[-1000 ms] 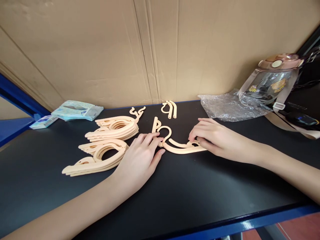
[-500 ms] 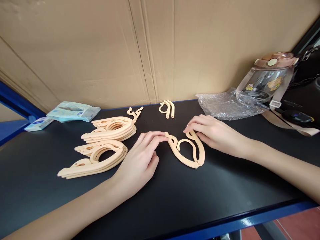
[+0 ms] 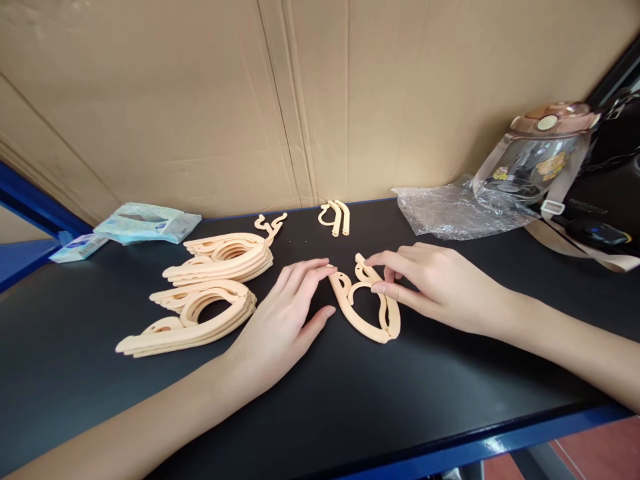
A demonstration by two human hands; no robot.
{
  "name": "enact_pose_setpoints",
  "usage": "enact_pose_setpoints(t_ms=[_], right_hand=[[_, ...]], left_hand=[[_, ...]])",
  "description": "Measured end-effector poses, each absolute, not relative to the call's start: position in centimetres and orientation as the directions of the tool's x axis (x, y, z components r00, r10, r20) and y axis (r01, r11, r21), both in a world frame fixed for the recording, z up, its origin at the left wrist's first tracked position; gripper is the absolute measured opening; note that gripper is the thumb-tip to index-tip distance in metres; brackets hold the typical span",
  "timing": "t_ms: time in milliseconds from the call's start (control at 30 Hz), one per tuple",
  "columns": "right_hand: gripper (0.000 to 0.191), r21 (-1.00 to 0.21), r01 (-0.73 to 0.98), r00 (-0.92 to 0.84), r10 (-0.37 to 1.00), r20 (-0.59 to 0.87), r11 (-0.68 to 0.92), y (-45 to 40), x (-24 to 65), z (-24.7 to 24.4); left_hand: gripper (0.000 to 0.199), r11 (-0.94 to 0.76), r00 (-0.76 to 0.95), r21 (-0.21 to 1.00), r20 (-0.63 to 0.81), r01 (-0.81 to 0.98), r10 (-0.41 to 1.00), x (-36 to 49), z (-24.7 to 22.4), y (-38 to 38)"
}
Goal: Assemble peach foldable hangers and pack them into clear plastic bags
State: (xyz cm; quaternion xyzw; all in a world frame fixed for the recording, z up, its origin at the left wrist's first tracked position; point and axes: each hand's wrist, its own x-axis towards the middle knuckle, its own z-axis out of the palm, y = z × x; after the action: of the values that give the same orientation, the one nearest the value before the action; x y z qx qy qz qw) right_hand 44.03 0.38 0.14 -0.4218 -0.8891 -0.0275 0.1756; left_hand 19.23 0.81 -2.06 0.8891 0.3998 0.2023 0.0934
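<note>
A peach folding clothes hanger (image 3: 359,323) lies folded on the black tabletop between my hands, its curved hook inside the loop. My left hand (image 3: 295,300) rests to its left with fingertips at the tip of the left arm; the thumb is held apart, so the hand is open. My right hand (image 3: 445,283) has thumb and fingers about the right arm of the hanger, covering part of it. To the left lie two stacks of similar folded hangers, a nearer stack (image 3: 220,333) and a farther stack (image 3: 250,270).
Loose hanger pieces (image 3: 341,220) and a hook piece (image 3: 273,227) lie toward the cardboard wall (image 3: 200,100). A blue tissue pack (image 3: 150,227) is at back left. A crumpled clear plastic bag (image 3: 440,210) and a strapped bottle (image 3: 540,160) stand at right. The table's blue edge (image 3: 500,443) runs in front.
The hanger has shifted slightly left and its two arms are closer together. My right hand has moved its grip lower on the right arm. My left thumb has spread away from the fingers.
</note>
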Motion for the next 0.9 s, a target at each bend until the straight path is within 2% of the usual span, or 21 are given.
enact_pose_setpoints(t_ms=[133,500,633,733,900], right_hand=[[0.035,-0.034,0.709,-0.656,0.676,0.334,0.705,0.05,43.93,0.11],[0.033,-0.082,0.681,-0.673,0.666,0.322,0.727,0.31,44.4,0.02],[0.034,-0.113,0.67,-0.681,0.668,0.3,0.733,0.27,44.23,0.05],[0.041,-0.152,0.641,-0.707,0.656,0.265,0.753,0.13,43.96,-0.05],[0.065,-0.246,0.572,-0.763,0.617,0.192,0.783,-0.15,43.68,-0.33]], left_hand=[[0.036,-0.645,0.59,0.338,0.262,0.685,0.764,19.17,-2.18,0.85],[0.041,-0.625,0.576,0.336,0.244,0.704,0.78,19.25,-1.94,0.84],[0.05,-0.643,0.586,0.342,0.264,0.685,0.766,19.43,-1.83,0.73],[0.057,-0.666,0.611,0.346,0.268,0.661,0.745,19.54,-1.83,0.64],[0.073,-0.68,0.634,0.366,0.256,0.635,0.73,19.5,-2.02,0.52]])
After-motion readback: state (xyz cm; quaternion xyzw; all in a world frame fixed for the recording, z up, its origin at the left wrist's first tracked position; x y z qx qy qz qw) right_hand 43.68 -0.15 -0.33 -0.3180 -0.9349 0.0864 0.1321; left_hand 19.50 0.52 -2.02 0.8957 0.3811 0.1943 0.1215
